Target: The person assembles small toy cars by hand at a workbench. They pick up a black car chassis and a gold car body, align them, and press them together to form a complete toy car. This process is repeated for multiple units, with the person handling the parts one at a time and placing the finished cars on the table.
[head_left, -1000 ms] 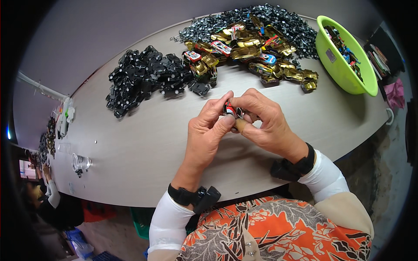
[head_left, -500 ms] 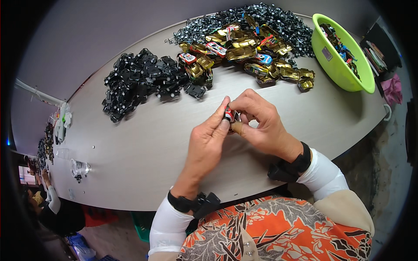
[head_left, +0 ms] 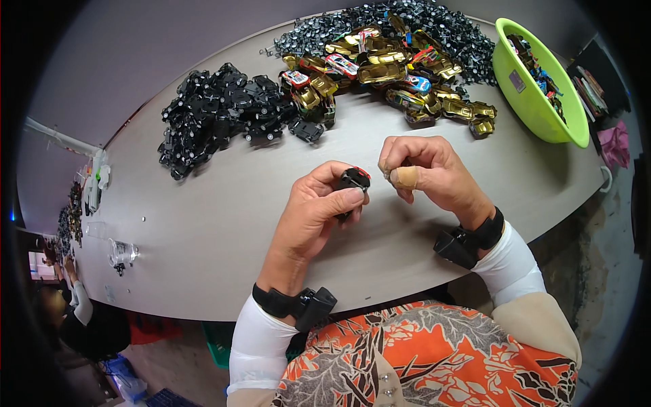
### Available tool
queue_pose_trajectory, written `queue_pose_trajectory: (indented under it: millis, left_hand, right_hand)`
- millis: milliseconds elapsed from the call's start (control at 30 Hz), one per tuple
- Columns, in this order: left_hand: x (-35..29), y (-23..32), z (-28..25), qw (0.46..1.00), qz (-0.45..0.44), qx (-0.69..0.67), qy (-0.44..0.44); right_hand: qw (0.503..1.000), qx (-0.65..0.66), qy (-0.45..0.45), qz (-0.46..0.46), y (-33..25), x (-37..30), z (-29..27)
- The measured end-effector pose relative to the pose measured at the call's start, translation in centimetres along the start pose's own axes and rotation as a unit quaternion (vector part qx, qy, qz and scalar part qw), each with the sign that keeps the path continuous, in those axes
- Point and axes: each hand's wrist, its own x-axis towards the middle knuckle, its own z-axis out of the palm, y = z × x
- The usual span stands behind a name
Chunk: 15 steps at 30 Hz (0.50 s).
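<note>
My left hand [head_left: 313, 209] grips a toy car [head_left: 354, 179], its black underside turned up and a bit of red showing along its far edge. To its right, apart from the car, my right hand [head_left: 427, 171] is closed in a pinch, a tan bandage wrapped round its thumb. A small dark bit shows at those fingertips, too little to name. Beyond the hands lie a heap of black toy car bases [head_left: 227, 112] and a pile of gold and coloured car shells [head_left: 380, 71]. Small wheel-and-axle pieces [head_left: 441, 30] are heaped behind them.
A lime-green basin [head_left: 536, 102] holding coloured toy cars stands at the right end of the table [head_left: 203, 244]. Toward the left are a clear plastic cup [head_left: 123, 252] and small loose bits. Another person [head_left: 85, 315] sits at the far left.
My hands have come apart, the right moving off to the right. The car stays in my left hand, now with its black underside up.
</note>
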Motion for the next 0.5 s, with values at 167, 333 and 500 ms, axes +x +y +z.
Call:
queue_pose_trajectory:
  millis: [167,333,500]
  left_hand:
    - [-0.1,-0.5,0.2,0.999,-0.031,0.024,-0.023]
    - [-0.4,0.0,0.7,0.995,-0.032,0.09,-0.015]
    - [-0.4,-0.6,1.2,0.982,-0.012,0.184,0.027]
  right_hand:
    - [0.999,-0.036,-0.026,0.022,-0.6,-0.3,0.7]
    - [0.994,-0.069,-0.028,0.083,-0.9,-0.3,0.7]
    - [0.98,-0.2,0.013,-0.019,1.4,-0.3,1.3]
